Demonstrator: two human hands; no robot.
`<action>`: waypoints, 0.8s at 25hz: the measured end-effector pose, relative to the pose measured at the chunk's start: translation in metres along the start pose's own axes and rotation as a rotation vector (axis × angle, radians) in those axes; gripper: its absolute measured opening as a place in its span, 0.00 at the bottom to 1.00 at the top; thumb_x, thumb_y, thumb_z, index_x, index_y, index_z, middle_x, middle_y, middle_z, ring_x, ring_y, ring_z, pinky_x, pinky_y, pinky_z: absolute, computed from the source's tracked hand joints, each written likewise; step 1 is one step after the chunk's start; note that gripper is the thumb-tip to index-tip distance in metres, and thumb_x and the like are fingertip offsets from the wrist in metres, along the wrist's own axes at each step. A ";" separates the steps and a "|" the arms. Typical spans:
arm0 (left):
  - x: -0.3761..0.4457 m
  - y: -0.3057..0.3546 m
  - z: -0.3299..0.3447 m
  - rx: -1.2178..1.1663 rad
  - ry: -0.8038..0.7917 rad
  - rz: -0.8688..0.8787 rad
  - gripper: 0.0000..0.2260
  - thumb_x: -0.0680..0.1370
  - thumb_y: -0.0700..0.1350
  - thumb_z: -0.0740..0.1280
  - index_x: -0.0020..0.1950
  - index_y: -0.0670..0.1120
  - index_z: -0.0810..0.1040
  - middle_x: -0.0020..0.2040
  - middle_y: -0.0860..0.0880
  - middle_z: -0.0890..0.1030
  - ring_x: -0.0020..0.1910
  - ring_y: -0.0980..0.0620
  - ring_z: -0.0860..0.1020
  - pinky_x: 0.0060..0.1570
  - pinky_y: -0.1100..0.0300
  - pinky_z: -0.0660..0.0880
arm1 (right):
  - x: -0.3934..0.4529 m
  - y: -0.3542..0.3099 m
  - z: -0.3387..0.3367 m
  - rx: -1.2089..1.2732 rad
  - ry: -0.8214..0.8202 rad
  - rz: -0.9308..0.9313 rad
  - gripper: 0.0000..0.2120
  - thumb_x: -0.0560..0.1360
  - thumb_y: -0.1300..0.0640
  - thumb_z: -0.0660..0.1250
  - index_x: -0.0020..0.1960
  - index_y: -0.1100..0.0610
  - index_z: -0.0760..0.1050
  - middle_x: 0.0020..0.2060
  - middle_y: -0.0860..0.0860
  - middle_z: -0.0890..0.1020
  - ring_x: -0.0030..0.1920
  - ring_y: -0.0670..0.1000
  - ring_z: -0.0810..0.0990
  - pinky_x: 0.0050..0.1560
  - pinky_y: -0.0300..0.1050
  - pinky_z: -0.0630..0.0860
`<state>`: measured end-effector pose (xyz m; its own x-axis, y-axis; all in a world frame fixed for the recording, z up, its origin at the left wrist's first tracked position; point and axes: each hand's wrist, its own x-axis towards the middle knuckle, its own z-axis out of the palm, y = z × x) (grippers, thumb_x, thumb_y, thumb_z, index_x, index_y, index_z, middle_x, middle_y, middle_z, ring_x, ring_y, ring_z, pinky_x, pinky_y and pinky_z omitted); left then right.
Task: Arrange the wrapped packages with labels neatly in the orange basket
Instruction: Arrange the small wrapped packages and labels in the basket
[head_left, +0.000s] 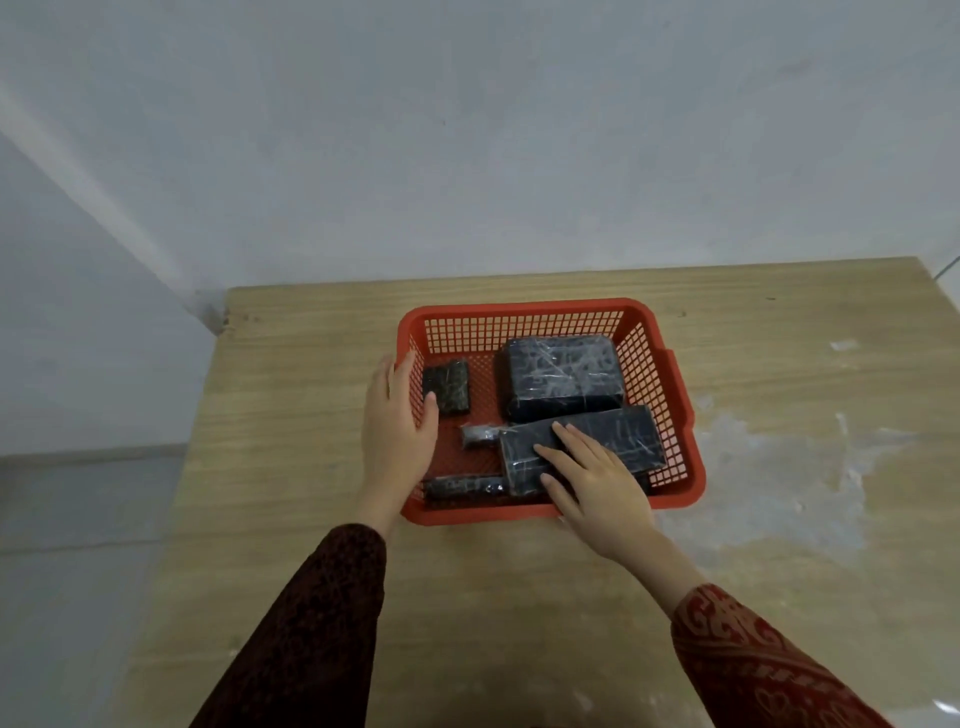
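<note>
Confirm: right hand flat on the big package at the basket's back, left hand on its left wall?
Wrong package. Head view shows the right hand flat on the long package at the front; the big package behind is untouched. Yes, left hand on the left wall of the basket.

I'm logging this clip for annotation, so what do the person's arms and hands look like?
The left hand and right hand are bare, without gloves. The left sleeve is dark maroon, finely speckled; the right sleeve is red with paler swirling motifs.
</note>
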<state>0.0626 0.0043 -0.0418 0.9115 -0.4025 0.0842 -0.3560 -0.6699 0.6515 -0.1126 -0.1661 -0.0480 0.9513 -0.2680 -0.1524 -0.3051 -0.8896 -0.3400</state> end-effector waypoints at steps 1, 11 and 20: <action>0.002 -0.003 0.004 -0.054 -0.006 -0.025 0.25 0.81 0.47 0.59 0.77 0.49 0.58 0.76 0.45 0.61 0.73 0.49 0.61 0.70 0.55 0.64 | 0.002 -0.001 -0.003 0.006 -0.031 0.001 0.22 0.80 0.46 0.55 0.72 0.50 0.65 0.76 0.50 0.61 0.77 0.50 0.56 0.75 0.48 0.55; 0.004 -0.018 0.015 -0.229 0.031 -0.076 0.24 0.82 0.43 0.58 0.77 0.45 0.57 0.73 0.48 0.66 0.65 0.70 0.58 0.58 0.85 0.53 | 0.136 -0.066 0.000 -0.092 -0.124 -0.269 0.27 0.72 0.56 0.70 0.69 0.56 0.67 0.70 0.58 0.67 0.71 0.59 0.64 0.65 0.56 0.71; 0.004 -0.018 0.014 -0.260 0.033 -0.081 0.25 0.81 0.44 0.59 0.77 0.46 0.57 0.73 0.51 0.66 0.67 0.67 0.60 0.60 0.83 0.54 | 0.193 -0.057 0.004 0.173 -0.165 -0.252 0.17 0.74 0.62 0.66 0.63 0.59 0.73 0.53 0.57 0.77 0.53 0.55 0.75 0.53 0.48 0.72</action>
<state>0.0699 0.0057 -0.0640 0.9428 -0.3303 0.0455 -0.2204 -0.5149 0.8284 0.0884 -0.1660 -0.0615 0.9819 0.0287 -0.1870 -0.0776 -0.8403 -0.5366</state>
